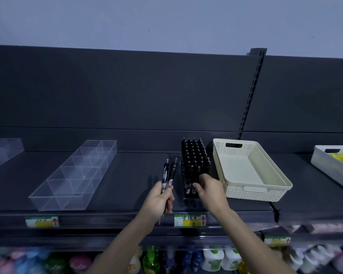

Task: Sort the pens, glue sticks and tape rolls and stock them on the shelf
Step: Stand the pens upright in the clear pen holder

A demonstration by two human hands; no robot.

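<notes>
My left hand (160, 198) grips two black pens (169, 174) that point up and away, just left of a clear pen stand (192, 202). The stand holds several upright black pens (194, 157) in rows. My right hand (208, 186) reaches into the near rows, its fingers curled around a pen there (188, 187). All of this sits on the dark shelf (135, 175). No glue sticks or tape rolls show.
A clear divided tray (75, 175) lies left of the pens, and another clear box (2, 151) sits at the far left. A cream basket (251, 171) stands right of the stand. A white bin (333, 165) with yellow contents sits at far right. Bottles fill the shelf below.
</notes>
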